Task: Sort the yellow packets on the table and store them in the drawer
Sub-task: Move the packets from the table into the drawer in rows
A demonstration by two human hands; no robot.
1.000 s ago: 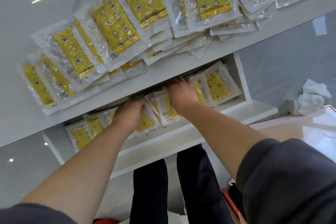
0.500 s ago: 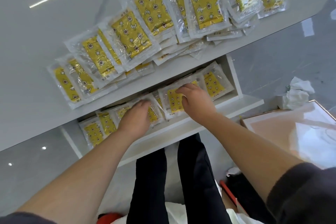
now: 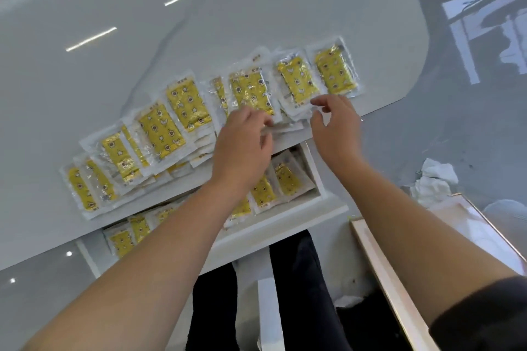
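Both hands had left the drawer [image 3: 299, 218] since the earlier frames and had come up to the near edge of the table [image 3: 142, 65]. Packets [image 3: 159, 128] lay along that edge in an overlapping row, several layers deep, running from lower left to upper right. The left hand [image 3: 242, 145] rested its fingers on the near edge of the stack at mid-row; motion blur hid whether it gripped anything. The right hand [image 3: 336, 128] was wide, fingers spread and thumb apart, with its fingertips [image 3: 320, 101] touching the near edge of a packet towards the right end of the row. The left forearm crossed over the drawer and covered its middle. The drawer stood pulled out beneath the table edge. Stored packets [image 3: 288, 179] lay flat inside in an overlapping row, visible at both ends of the forearm. Crumpled tissue [image 3: 436, 179] lay on the grey floor [image 3: 470, 128] to the right, just beyond a pale panel [image 3: 462, 239]. Legs [image 3: 296, 288] in dark trousers stood below the drawer front.
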